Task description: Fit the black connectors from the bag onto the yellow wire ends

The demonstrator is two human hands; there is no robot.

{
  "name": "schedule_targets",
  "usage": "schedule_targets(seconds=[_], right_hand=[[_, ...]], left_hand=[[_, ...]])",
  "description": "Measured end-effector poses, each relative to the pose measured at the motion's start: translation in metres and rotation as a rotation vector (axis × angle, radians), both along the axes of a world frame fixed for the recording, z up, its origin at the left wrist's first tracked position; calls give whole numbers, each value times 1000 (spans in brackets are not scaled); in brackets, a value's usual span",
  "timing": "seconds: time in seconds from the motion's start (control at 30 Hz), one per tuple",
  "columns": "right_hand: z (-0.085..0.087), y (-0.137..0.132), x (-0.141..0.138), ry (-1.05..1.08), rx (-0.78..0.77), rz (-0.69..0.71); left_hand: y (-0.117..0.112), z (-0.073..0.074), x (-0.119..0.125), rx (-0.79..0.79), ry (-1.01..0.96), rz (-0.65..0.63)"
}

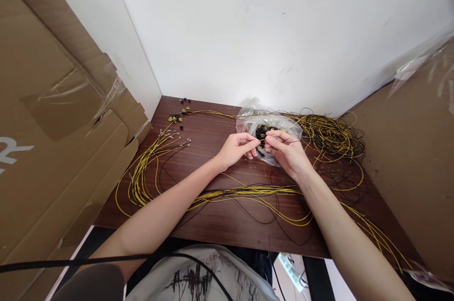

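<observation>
My left hand (pixel 237 150) and my right hand (pixel 286 150) are close together over the middle of the brown table. Both pinch a thin yellow wire (pixel 263 140), which spans the small gap between the fingertips. The exact ends of the wire are hidden by the fingers. Right behind and below the hands lies a clear plastic bag (pixel 251 111), its mouth showing several small black and yellow parts (pixel 264 130). A tangled heap of yellow and black wires (pixel 331 136) sits to the right of the bag.
A long bundle of yellow and black wires (pixel 244 192) crosses the table in front, its tipped ends (pixel 173 138) fanned at left. Small black and yellow pieces (pixel 175 117) lie at the back left. Cardboard (pixel 67 116) stands left, more cardboard (pixel 411 159) right, a white wall (pixel 266 31) behind.
</observation>
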State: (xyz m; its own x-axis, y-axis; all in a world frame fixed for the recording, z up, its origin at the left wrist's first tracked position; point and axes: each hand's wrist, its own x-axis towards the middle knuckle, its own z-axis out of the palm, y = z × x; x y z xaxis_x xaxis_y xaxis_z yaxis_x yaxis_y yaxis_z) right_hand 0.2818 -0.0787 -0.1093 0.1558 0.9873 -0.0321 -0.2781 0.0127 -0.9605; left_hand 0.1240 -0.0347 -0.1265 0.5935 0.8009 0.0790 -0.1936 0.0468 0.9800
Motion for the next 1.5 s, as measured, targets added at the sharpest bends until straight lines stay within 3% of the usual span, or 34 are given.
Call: schedule_targets(seconds=[0.23, 0.4, 1.1, 1.33, 1.5], right_hand=[[1, 1, 3, -32, 66, -122], [2, 1, 2, 0, 20, -53], [1, 2, 8, -4, -2, -144], [1, 0, 4, -28, -52, -51], [0, -1, 4, -74, -14, -79]], left_hand=[[1, -1, -1, 15, 31, -9], [1, -2, -1, 18, 28, -5], [1, -2, 0, 19, 32, -10], [1, -1, 0, 16, 27, -8], [2, -1, 0, 28, 32, -16]])
